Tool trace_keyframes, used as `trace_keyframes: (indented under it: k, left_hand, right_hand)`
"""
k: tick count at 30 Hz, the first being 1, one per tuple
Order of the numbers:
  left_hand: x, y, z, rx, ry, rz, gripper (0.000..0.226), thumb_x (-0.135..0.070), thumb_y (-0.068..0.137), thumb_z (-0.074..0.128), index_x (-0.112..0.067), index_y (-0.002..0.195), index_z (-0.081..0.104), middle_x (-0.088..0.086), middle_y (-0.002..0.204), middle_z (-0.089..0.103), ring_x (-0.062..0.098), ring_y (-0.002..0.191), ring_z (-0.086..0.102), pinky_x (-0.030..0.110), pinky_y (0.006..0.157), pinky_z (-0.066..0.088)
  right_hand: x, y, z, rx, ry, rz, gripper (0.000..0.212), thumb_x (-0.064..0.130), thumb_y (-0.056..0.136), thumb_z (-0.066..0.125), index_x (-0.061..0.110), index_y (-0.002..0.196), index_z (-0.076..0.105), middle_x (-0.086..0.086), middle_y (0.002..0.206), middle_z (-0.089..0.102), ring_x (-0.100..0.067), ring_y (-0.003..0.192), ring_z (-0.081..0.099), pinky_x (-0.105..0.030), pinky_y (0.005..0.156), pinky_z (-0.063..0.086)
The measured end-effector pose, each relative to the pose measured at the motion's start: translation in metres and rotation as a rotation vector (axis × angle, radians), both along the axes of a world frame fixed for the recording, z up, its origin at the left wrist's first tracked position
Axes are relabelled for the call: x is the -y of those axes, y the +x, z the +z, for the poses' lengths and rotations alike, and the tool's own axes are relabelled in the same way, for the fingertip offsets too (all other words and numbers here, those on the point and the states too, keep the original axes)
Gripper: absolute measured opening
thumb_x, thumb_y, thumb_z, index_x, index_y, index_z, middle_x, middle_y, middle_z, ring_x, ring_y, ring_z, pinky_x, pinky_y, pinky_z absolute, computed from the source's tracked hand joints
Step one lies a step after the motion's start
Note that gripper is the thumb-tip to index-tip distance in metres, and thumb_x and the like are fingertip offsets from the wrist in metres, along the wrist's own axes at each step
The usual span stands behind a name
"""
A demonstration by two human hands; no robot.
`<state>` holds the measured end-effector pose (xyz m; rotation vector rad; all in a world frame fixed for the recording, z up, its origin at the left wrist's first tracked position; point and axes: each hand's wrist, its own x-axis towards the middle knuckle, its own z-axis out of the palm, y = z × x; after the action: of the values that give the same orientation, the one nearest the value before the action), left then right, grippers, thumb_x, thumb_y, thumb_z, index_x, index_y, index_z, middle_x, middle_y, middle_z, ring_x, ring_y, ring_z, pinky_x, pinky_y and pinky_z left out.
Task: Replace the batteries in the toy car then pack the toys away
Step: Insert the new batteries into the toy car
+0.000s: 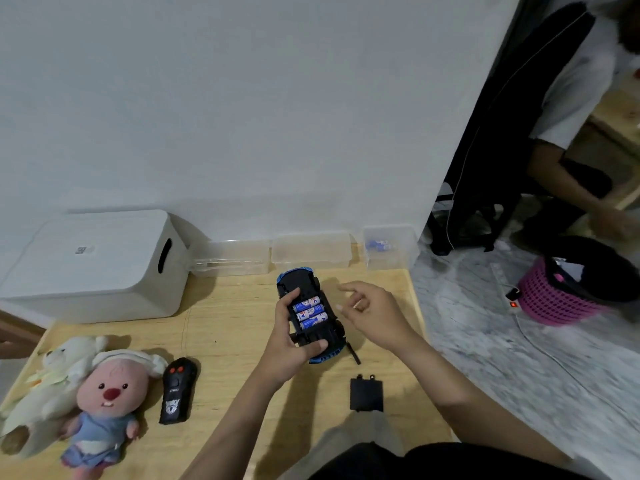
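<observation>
A blue and black toy car (304, 282) lies upside down on the wooden table (228, 317). Its battery bay is uncovered and three blue-and-white batteries (310, 311) sit in it. My left hand (291, 337) grips the car from the left side, thumb across its near end. My right hand (370, 313) hovers just right of the car, fingers loosely spread, holding nothing. The black battery cover (366, 394) lies flat on the table nearer to me. A black remote control (177, 389) lies to the left.
A white storage box (100, 268) stands at the back left. Three clear plastic containers line the wall; the right one (388, 247) holds blue batteries. Two plush toys (104, 396) lie at the front left. A pink basket (561, 299) and another person are on the floor to the right.
</observation>
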<state>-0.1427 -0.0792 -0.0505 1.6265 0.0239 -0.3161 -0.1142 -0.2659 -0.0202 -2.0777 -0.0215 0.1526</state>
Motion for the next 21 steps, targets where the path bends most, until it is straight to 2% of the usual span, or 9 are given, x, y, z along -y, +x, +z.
trace_keyframes:
  k: [2, 4, 6, 8, 11, 14, 17, 21]
  left_hand:
    - [-0.009, -0.005, -0.005, -0.012, 0.008, -0.017, 0.090, 0.004, 0.070, 0.075, -0.041, 0.134, 0.031, -0.003, 0.135, 0.048, 0.016, 0.117, 0.056, 0.033, 0.093, 0.053]
    - [-0.019, -0.011, -0.009, -0.022, 0.011, -0.033, 0.091, 0.007, 0.071, 0.074, -0.040, 0.135, 0.030, -0.002, 0.135, 0.047, 0.017, 0.118, 0.056, 0.033, 0.093, 0.053]
    - [-0.029, -0.019, -0.010, -0.035, 0.005, -0.039, 0.092, 0.011, 0.072, 0.073, -0.039, 0.135, 0.030, -0.001, 0.136, 0.046, 0.019, 0.117, 0.056, 0.031, 0.090, 0.054]
    - [-0.038, -0.028, -0.008, -0.049, -0.007, -0.048, 0.091, 0.015, 0.073, 0.071, -0.037, 0.135, 0.030, -0.002, 0.134, 0.046, 0.015, 0.113, 0.059, 0.026, 0.083, 0.055]
    - [-0.050, -0.045, -0.006, -0.051, -0.012, -0.086, 0.088, 0.016, 0.074, 0.069, -0.035, 0.135, 0.029, -0.007, 0.131, 0.046, 0.004, 0.106, 0.061, 0.020, 0.076, 0.054]
    - [-0.061, -0.059, -0.006, -0.068, -0.005, -0.107, 0.088, 0.017, 0.074, 0.068, -0.036, 0.133, 0.030, -0.011, 0.129, 0.047, -0.003, 0.101, 0.062, 0.017, 0.074, 0.053]
    - [-0.071, -0.072, -0.006, -0.082, 0.006, -0.128, 0.087, 0.017, 0.073, 0.069, -0.034, 0.132, 0.030, -0.012, 0.126, 0.049, -0.009, 0.095, 0.061, 0.015, 0.073, 0.052]
    - [-0.086, -0.087, -0.004, -0.083, 0.003, -0.147, 0.087, 0.019, 0.073, 0.068, -0.031, 0.134, 0.030, -0.012, 0.125, 0.049, -0.011, 0.093, 0.061, 0.013, 0.071, 0.051]
  right_hand:
    - [0.005, -0.018, -0.017, -0.064, -0.001, -0.183, 0.024, 0.022, 0.084, 0.069, 0.021, 0.109, 0.066, 0.008, 0.076, 0.058, -0.006, 0.071, 0.058, -0.022, 0.070, 0.049]
    - [0.009, -0.041, -0.033, -0.210, -0.121, -0.306, 0.026, 0.028, 0.085, 0.067, 0.018, 0.109, 0.064, 0.004, 0.085, 0.061, -0.008, 0.076, 0.058, -0.022, 0.067, 0.047]
    - [0.009, -0.064, -0.047, -0.372, -0.215, -0.375, 0.042, 0.037, 0.084, 0.066, 0.015, 0.119, 0.059, -0.002, 0.104, 0.064, -0.011, 0.087, 0.060, -0.022, 0.068, 0.044]
    - [0.004, -0.084, -0.058, -0.468, -0.316, -0.395, 0.061, 0.049, 0.078, 0.067, 0.010, 0.123, 0.052, -0.008, 0.117, 0.057, -0.020, 0.099, 0.059, -0.027, 0.072, 0.046]
    - [-0.014, -0.102, -0.065, -0.567, -0.480, -0.426, 0.065, 0.061, 0.071, 0.069, 0.011, 0.108, 0.048, -0.011, 0.121, 0.042, -0.030, 0.108, 0.051, -0.032, 0.073, 0.045]
    - [-0.031, -0.111, -0.073, -0.549, -0.581, -0.521, 0.069, 0.065, 0.069, 0.067, 0.012, 0.109, 0.047, -0.012, 0.124, 0.035, -0.033, 0.115, 0.043, -0.036, 0.078, 0.046]
    - [-0.043, -0.115, -0.079, -0.465, -0.630, -0.588, 0.065, 0.061, 0.073, 0.066, 0.012, 0.111, 0.047, -0.012, 0.123, 0.035, -0.032, 0.111, 0.043, -0.039, 0.085, 0.050]
    - [-0.048, -0.112, -0.080, -0.445, -0.537, -0.654, 0.054, 0.048, 0.075, 0.072, 0.011, 0.107, 0.050, -0.011, 0.118, 0.041, -0.031, 0.105, 0.049, -0.037, 0.076, 0.050]
